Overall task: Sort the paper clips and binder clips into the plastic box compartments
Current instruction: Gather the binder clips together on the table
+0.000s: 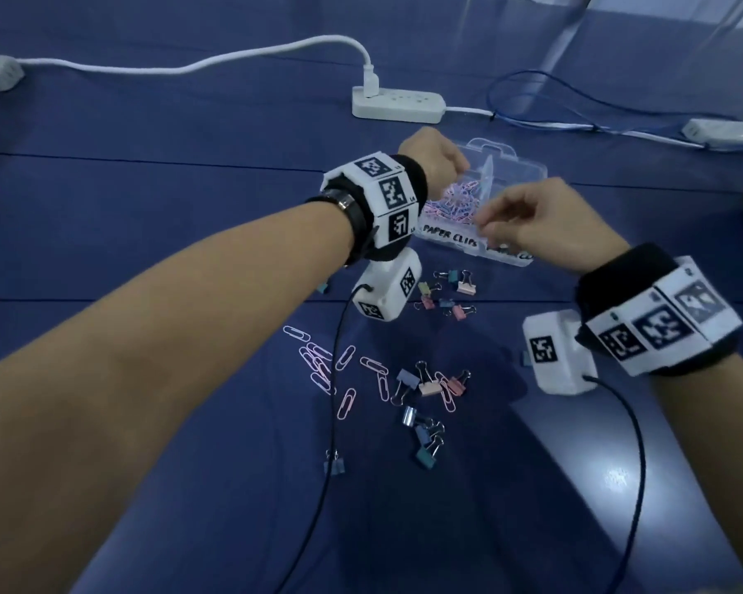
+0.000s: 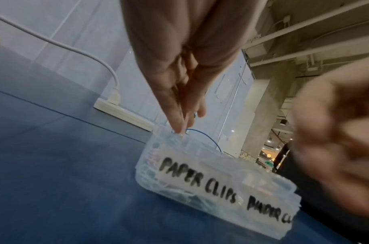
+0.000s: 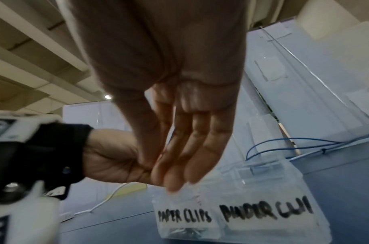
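While both hands hovered over the plastic box [image 1: 528, 173], left hand [image 1: 436, 158] fingertips dipped into its paper-clip compartment, right hand [image 1: 545, 220] beside; grips unclear. Loose paper clips [image 1: 331, 366] and binder clips [image 1: 451, 293] lay nearer than box.

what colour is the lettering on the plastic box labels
Black, handwritten on white labels on the plastic box; clearest in the right wrist view.

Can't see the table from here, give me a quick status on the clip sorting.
Left hand and right hand both over the plastic box; holds unclear. Paper clips and binder clips still loose on the table. Nothing in the way.
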The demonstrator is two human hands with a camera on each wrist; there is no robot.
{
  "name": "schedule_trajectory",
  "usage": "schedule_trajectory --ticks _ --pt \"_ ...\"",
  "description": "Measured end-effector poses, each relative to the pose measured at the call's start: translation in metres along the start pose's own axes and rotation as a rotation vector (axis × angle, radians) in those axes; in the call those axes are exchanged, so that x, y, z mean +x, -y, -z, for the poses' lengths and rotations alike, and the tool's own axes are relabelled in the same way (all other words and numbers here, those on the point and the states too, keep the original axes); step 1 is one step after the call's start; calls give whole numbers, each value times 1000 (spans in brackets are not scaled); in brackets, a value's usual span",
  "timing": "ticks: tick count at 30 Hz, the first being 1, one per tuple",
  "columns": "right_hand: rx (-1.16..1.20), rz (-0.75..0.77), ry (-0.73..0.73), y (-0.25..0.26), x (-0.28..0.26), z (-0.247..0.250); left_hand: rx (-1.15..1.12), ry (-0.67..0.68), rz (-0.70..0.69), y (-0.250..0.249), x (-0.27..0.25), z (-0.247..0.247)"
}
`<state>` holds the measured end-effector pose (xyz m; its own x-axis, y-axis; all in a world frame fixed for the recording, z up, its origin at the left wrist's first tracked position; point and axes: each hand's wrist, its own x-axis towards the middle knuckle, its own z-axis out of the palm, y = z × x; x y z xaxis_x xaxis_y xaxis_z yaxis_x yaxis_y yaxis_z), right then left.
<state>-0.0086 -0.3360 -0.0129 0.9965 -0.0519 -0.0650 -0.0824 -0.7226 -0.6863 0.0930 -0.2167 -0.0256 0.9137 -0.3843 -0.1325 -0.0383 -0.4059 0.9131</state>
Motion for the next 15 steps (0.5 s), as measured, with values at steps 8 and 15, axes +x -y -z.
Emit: schedule_trajectory --ticks 8,15 --pt "-391 -15 506 18 -54 -35 2 -55 -56 18 -4 3" --pt "-461 -35 587 16 -61 -47 -126 21 -111 17 -6 -7"
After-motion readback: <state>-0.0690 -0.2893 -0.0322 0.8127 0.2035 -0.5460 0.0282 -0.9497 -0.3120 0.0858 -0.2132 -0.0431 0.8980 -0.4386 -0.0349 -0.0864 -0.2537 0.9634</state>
